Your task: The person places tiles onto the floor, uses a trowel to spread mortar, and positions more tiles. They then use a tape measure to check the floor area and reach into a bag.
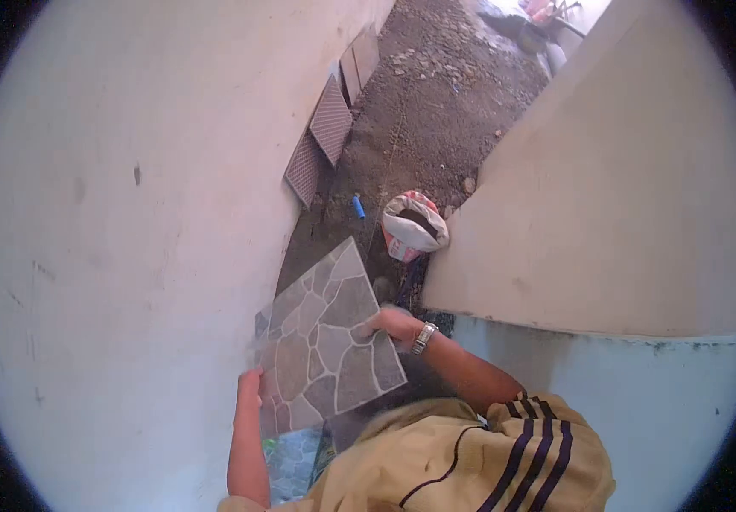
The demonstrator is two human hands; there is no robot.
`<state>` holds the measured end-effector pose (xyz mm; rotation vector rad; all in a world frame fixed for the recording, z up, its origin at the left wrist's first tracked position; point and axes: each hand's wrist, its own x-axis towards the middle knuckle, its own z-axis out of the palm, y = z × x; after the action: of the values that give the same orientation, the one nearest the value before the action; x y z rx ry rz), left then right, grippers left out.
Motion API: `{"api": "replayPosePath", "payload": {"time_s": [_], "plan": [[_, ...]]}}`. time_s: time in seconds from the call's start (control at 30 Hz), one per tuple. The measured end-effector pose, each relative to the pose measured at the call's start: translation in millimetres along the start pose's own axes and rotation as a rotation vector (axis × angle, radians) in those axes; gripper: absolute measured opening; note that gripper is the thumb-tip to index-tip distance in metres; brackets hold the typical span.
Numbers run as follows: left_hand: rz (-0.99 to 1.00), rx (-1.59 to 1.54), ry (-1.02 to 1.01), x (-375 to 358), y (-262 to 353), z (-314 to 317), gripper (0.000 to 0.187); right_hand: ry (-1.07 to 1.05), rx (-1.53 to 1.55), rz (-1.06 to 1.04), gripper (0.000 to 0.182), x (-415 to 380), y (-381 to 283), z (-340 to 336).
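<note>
A square floor tile (325,341) with a grey-brown stone pattern and pale joint lines is held up in front of my body, tilted. My right hand (392,326) grips its right edge, thumb on the patterned face and the other fingers mostly hidden behind. At the left edge is my left hand (251,384), closed on the tile, with its fingers largely out of sight. Below the held tile, more stone-patterned tile (293,461) shows near my left forearm.
Ribbed tiles (331,119) and plainer tiles (359,64) lean along the left wall (146,239). An open sack (402,246) stands beside the right wall (607,196). A small blue cylinder (358,206) lies on the dirt floor (428,111). Rubble lies farther back.
</note>
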<state>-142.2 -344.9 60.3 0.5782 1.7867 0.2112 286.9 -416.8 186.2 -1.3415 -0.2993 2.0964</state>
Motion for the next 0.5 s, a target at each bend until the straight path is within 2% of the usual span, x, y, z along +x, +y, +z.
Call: {"api": "replayPosePath", "payload": {"time_s": [0.07,0.1,0.13,0.17,0.2,0.23,0.27,0.3,0.33,0.37,0.43,0.47,0.5], "plan": [[0.590,0.808,0.317,-18,66,7,0.048,0.079,0.062,-0.126,0.018,-30,-27,17],[0.856,0.887,0.464,0,108,5,0.056,0.125,0.089,-0.189,0.018,-23,-42,19],[1.027,0.644,0.434,-49,189,22,0.052,0.186,0.068,-0.197,0.019,-9,-58,16],[1.385,0.430,0.456,-95,259,41,0.041,0.241,0.041,-0.202,0.021,11,-72,11],[1.589,0.189,0.458,-143,328,60,0.030,0.292,0.015,-0.212,0.022,30,-83,5],[1.897,0.281,0.610,-167,388,54,0.022,0.355,0.014,-0.321,0.019,51,-91,-5],[2.026,0.229,0.712,-208,440,62,0.019,0.400,-0.005,-0.352,0.018,62,-109,-16],[2.180,0.247,0.964,-239,487,71,0.019,0.449,-0.027,-0.373,0.018,69,-125,-26],[2.103,0.421,1.255,-250,524,61,0.019,0.500,-0.061,-0.395,0.018,77,-142,-37],[2.043,0.467,1.406,-250,556,50,0.018,0.504,-0.138,-0.518,0.038,88,-154,-56],[2.162,0.472,1.426,-213,589,18,0.016,0.715,-0.383,-0.662,0.038,95,-182,-101],[2.209,0.481,1.434,-203,594,16,0.014,0.780,-0.357,-0.633,0.036,80,-207,-116],[2.162,0.569,1.523,-199,596,13,0.013,0.843,-0.328,-0.604,0.034,64,-232,-129]]}}
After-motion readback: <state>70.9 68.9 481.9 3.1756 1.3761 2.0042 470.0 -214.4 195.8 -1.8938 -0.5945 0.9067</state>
